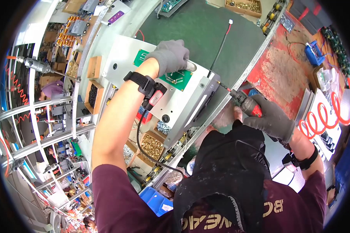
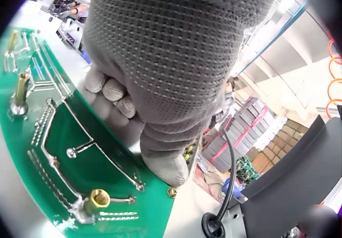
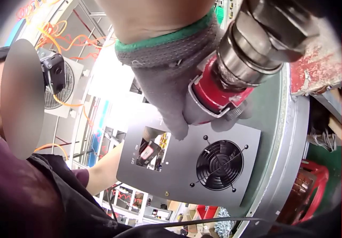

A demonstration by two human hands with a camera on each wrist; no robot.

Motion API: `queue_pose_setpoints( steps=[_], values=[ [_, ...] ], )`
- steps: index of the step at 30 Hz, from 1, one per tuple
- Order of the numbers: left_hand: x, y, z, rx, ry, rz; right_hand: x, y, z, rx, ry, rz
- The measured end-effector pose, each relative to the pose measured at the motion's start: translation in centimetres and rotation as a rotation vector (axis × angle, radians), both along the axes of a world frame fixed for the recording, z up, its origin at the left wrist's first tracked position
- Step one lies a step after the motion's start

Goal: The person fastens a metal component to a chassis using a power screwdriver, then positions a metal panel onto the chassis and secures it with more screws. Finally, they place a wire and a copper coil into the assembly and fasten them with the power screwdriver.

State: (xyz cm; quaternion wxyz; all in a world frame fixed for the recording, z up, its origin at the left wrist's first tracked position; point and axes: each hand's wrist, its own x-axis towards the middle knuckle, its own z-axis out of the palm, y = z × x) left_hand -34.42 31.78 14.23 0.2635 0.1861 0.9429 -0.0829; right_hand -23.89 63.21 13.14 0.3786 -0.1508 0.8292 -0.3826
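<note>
A light metal equipment case (image 1: 122, 52) lies on the green work surface, with green circuit boards (image 1: 185, 82) on its panel. My gloved left hand (image 1: 169, 56) is over the larger board, several fingers curled. In the left wrist view its thumb (image 2: 163, 166) reaches down right at a small brass screw (image 2: 172, 192) by the board's corner; I cannot tell whether it pinches the screw. Brass standoffs (image 2: 99, 199) rise from the board. My gloved right hand (image 1: 274, 116) grips a red and grey power screwdriver (image 1: 248, 104), its bit pointing toward the case's dark side.
A black fan (image 3: 219, 165) sits in the case's grey panel. A thin cable (image 1: 221, 48) with a white plug stands up from the case. Bins of screws (image 1: 151, 145) line the near-left side. A coiled orange hose (image 1: 324, 120) hangs at right; another screwdriver (image 1: 35, 64) hangs far left.
</note>
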Motion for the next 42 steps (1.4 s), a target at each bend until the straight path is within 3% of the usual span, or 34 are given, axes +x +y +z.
queue_pose_setpoints(
  steps=[7,10,11,14,16,18,21,22,26,28,29,31,32,34,35,36,37,40,41,42],
  values=[
    [-0.2,0.3,0.5,-0.025,-0.054,0.010,-0.3,-0.3,0.1,0.004,0.097,0.039],
    [0.5,-0.6,1.1,0.105,-0.040,0.144,-0.9,0.2,0.4,-0.002,0.120,0.053],
    [0.9,-1.6,1.0,0.233,0.089,0.209,-1.3,0.6,0.4,-0.025,0.090,0.039],
    [3.5,-7.6,2.2,0.523,0.475,0.389,-5.0,2.9,-1.1,0.157,0.157,0.288],
    [8.4,-12.1,4.3,0.965,0.403,0.777,-7.4,4.8,-4.9,0.380,0.396,0.493],
    [14.4,-15.2,4.5,1.129,0.509,1.114,-10.0,7.8,-12.1,0.498,0.702,0.680],
    [24.0,-18.0,0.9,0.985,0.550,1.428,-13.3,12.2,-18.5,0.369,0.976,0.797],
    [27.0,-18.0,-0.4,0.886,0.512,1.523,-14.2,13.2,-19.5,0.396,0.962,0.812],
    [35.6,-16.9,-6.5,0.988,0.320,2.082,-15.1,16.7,-21.8,0.429,1.018,0.866],
    [38.5,-16.1,-9.3,0.953,0.308,2.187,-14.2,17.1,-20.9,0.416,1.106,0.536],
    [40.0,-16.3,-11.1,0.958,0.312,2.196,-14.1,17.0,-21.4,0.413,1.111,0.547],
    [42.1,-16.5,-13.8,0.605,0.126,1.935,-15.0,17.1,-23.2,0.671,0.847,-0.343],
    [42.3,-16.6,-14.6,0.613,0.129,1.935,-15.4,16.5,-23.5,0.671,0.855,-0.342],
    [40.5,-16.4,-14.6,0.139,0.117,1.617,-15.0,13.2,-22.6,0.620,0.523,-0.533],
    [38.7,-16.7,-13.2,0.257,0.122,1.733,-14.4,11.1,-21.7,0.592,0.354,-0.622],
    [37.7,-17.5,-14.6,0.262,0.228,1.670,-13.8,9.3,-20.7,0.561,0.185,-0.710],
    [36.3,-18.4,-16.0,0.270,0.335,1.602,-14.2,10.8,-22.6,0.451,0.063,-0.762],
    [29.7,-20.2,-17.5,0.404,0.382,1.478,-18.5,23.1,-30.9,-0.181,-0.235,-0.847],
    [27.6,-20.7,-18.8,0.406,0.357,1.431,-19.3,26.0,-32.2,-0.324,-0.312,-0.835],
    [25.8,-21.0,-20.0,0.409,0.333,1.384,-17.9,24.2,-29.2,-0.330,-0.236,-0.788]
  ],
)
